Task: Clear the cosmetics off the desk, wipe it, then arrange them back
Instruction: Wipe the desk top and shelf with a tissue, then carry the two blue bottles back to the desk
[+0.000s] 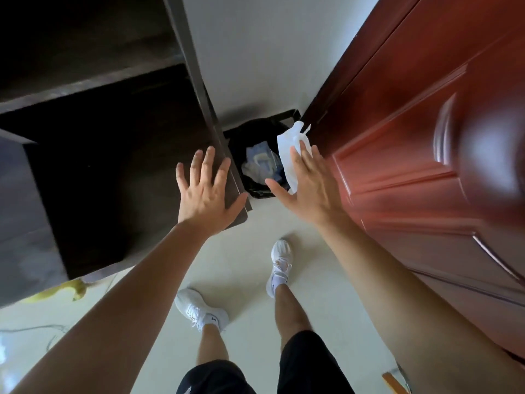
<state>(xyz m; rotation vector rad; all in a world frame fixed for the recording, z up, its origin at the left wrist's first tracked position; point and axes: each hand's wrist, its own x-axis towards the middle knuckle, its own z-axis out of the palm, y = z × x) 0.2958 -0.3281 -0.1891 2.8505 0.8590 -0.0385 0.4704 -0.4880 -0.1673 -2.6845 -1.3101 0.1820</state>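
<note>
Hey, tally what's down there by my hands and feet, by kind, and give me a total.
hands: 2, left hand and right hand
white sneakers: 2
white wipe: 1
black bin: 1
Total: 6

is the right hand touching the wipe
Cannot tell. In the head view the open right hand overlaps the wipe above the bin; contact or a gap beneath it is hidden.

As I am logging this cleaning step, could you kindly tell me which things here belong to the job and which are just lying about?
Job: white wipe at the right hand; black bin below it; left hand, open.
Lying about: reddish door; yellow object; dark wooden unit.
</note>
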